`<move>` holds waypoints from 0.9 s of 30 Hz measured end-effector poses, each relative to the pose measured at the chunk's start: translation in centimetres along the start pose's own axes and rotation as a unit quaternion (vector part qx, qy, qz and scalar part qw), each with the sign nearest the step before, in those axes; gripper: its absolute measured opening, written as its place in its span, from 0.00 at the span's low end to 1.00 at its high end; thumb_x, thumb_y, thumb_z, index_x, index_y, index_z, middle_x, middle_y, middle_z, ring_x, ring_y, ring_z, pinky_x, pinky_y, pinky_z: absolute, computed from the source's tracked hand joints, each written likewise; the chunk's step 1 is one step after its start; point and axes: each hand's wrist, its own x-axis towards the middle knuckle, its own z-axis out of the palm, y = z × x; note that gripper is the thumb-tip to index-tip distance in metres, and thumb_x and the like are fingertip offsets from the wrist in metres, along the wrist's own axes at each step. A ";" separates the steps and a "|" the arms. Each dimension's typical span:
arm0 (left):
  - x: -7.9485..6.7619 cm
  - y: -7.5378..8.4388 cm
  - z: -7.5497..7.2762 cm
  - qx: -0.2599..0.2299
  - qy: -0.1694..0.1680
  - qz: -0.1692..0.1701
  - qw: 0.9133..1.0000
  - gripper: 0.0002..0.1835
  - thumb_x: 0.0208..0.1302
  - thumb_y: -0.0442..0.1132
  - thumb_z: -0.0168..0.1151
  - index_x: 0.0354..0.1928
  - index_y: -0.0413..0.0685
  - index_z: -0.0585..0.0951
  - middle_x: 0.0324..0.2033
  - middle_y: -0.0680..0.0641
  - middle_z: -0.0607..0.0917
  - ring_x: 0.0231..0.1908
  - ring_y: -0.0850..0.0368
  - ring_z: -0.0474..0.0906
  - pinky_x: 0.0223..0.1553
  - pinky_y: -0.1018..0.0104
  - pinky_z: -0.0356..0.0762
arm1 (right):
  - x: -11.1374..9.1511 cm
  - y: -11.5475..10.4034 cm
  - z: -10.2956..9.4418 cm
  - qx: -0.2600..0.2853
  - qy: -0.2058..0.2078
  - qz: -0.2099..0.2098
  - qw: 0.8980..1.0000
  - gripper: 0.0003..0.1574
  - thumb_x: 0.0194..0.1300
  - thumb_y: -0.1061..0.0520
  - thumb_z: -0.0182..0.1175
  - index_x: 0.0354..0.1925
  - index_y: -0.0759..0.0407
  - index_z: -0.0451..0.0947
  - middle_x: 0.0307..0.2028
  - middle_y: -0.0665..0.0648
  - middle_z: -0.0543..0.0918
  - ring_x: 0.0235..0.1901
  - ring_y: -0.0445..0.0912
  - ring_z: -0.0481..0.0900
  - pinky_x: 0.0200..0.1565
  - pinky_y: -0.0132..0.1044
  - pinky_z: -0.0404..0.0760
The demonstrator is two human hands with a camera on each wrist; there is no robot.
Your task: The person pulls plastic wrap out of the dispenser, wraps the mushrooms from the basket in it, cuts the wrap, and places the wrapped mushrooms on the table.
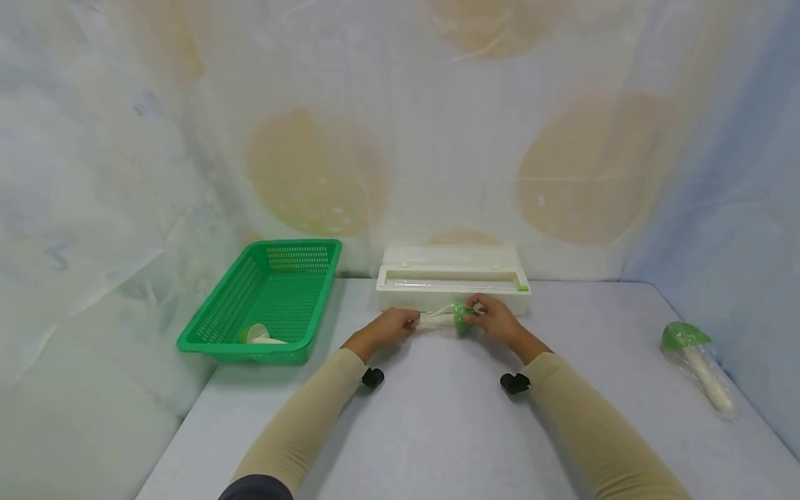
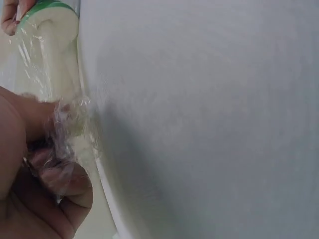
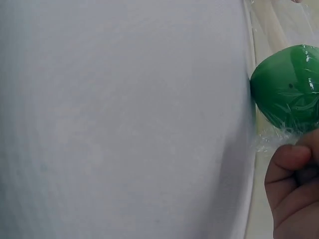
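A toy mushroom with a green cap and a pale stem lies sideways in clear cling film, just in front of the white film dispenser. At the stem end, my left hand pinches bunched cling film between thumb and fingers. Over at the cap end, my right hand pinches the gathered film close to the rounded green cap. The dispenser's lid stands raised, and film shows in its slot.
Left on the table stands a green basket with another green-and-white mushroom in its near corner. A film-wrapped mushroom lies by the table's right edge. Sheeting hangs behind and at both sides.
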 end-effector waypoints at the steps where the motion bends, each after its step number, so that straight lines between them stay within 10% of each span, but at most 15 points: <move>1: 0.0 0.0 0.0 0.010 -0.002 0.004 1.000 0.11 0.68 0.29 0.54 0.29 0.51 0.68 0.22 0.52 0.68 0.28 0.58 0.68 0.30 0.67 0.67 | 0.0 0.1 0.0 0.015 -0.006 0.002 1.000 0.13 0.65 0.56 0.65 0.43 0.57 0.72 0.40 0.56 0.74 0.34 0.49 0.71 0.31 0.36 0.71; 6: 0.2 0.2 0.0 0.068 -0.012 0.015 0.998 0.11 0.68 0.27 0.53 0.42 0.53 0.72 0.30 0.52 0.73 0.33 0.57 0.69 0.36 0.65 0.69 | 0.0 0.3 -0.5 0.044 -0.041 0.004 0.998 0.09 0.68 0.59 0.61 0.41 0.60 0.71 0.32 0.56 0.74 0.26 0.46 0.68 0.27 0.35 0.69; 16: 0.1 1.9 -0.3 0.145 -0.076 -0.054 0.985 0.06 0.70 0.47 0.53 0.38 0.59 0.78 0.37 0.50 0.68 0.26 0.56 0.69 0.27 0.64 0.69 | -0.1 -0.7 -0.8 -0.156 -0.070 -0.017 0.985 0.15 0.72 0.43 0.54 0.41 0.53 0.73 0.36 0.54 0.76 0.35 0.50 0.70 0.36 0.43 0.70; 20: 0.7 2.4 -0.3 0.108 -0.051 -0.076 0.990 0.21 0.72 0.58 0.49 0.35 0.52 0.84 0.34 0.50 0.74 0.31 0.56 0.71 0.34 0.61 0.70 | 0.1 -0.9 -0.3 -0.165 -0.034 0.013 0.986 0.26 0.71 0.34 0.50 0.36 0.55 0.72 0.30 0.54 0.74 0.31 0.48 0.69 0.33 0.41 0.68; 27: 2.2 2.8 0.0 0.140 -0.012 -0.063 0.988 0.15 0.62 0.53 0.64 0.36 0.51 0.75 0.27 0.54 0.77 0.29 0.57 0.72 0.32 0.61 0.71 | -0.1 -0.5 0.1 -0.152 -0.007 0.022 0.988 0.26 0.64 0.37 0.62 0.32 0.54 0.65 0.25 0.52 0.68 0.27 0.47 0.67 0.29 0.38 0.66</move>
